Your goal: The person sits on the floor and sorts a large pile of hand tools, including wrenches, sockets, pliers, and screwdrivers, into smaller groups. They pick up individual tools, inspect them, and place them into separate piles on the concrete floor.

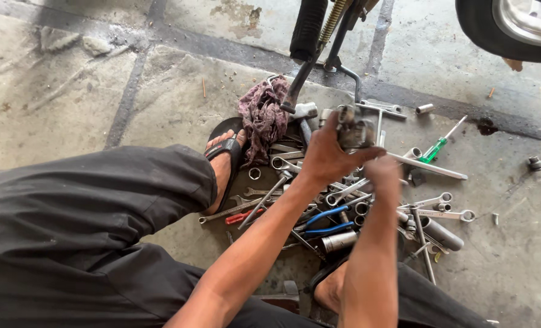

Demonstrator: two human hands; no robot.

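My left hand (328, 155) grips a small grimy metal engine part (354, 129), held up above a pile of tools. My right hand (385, 173) is just below and to the right of the part, its fingers bent toward it; whether it grips the part I cannot tell. Both forearms reach forward from the lower middle of the view. Under the hands lie several wrenches and sockets (431, 206), blue-handled pliers (326, 222) and a red-handled tool (241, 217).
A purple rag (263, 118) lies by my sandalled left foot (225, 164). A green-handled screwdriver (437, 147) rests at the right. A motorcycle's footpeg and stand (310, 36) hang at the top, with a tyre (501, 27) at top right. Cracked concrete floor (76, 91) surrounds everything.
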